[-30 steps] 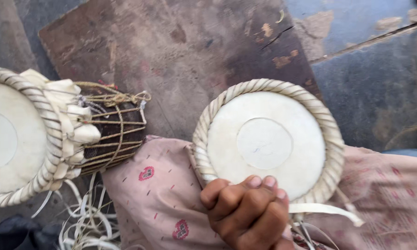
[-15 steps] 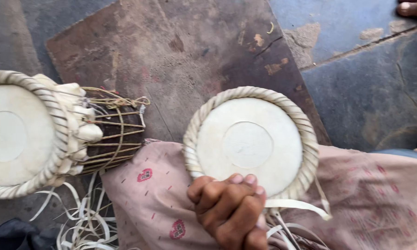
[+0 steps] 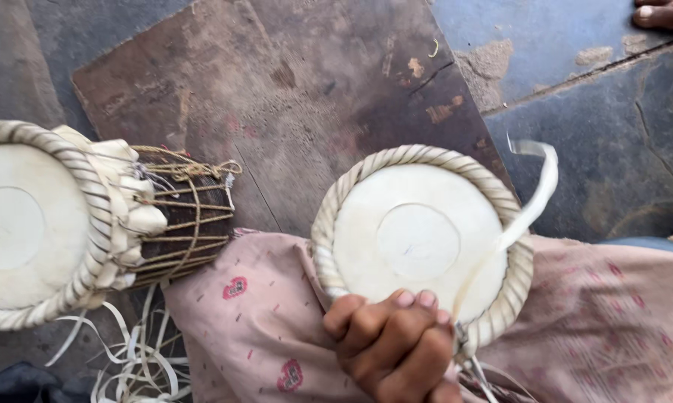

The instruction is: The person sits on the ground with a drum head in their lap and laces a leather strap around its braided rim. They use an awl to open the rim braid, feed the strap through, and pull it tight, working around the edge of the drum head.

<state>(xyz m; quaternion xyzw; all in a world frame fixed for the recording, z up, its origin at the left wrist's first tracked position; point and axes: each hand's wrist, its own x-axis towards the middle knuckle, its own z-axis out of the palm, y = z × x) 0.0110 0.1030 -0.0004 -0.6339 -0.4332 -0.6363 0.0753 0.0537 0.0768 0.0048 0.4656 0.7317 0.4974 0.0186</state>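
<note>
A round drum head of pale hide with a braided off-white rim point(image 3: 418, 242) rests on pink cloth with small red motifs point(image 3: 262, 328) spread over the person's lap, low and right of centre in the view; one hand point(image 3: 392, 347) is curled into a closed grip at its near rim, fingers folded over the braid, and which of the two hands it is cannot be told; the other hand is out of view. A thin pale hide strap point(image 3: 527, 213) rises from the rim beside that hand and curves up across the drum face to the right, blurred. At the left lies a second drum with a pale hide face and dark body laced with cord point(image 3: 90, 224), loose pale strips point(image 3: 138, 358) below it; both sit near a worn brown board point(image 3: 291, 97) on grey stone floor point(image 3: 597, 134); another person's toes point(image 3: 665, 13) show at the top right.
</note>
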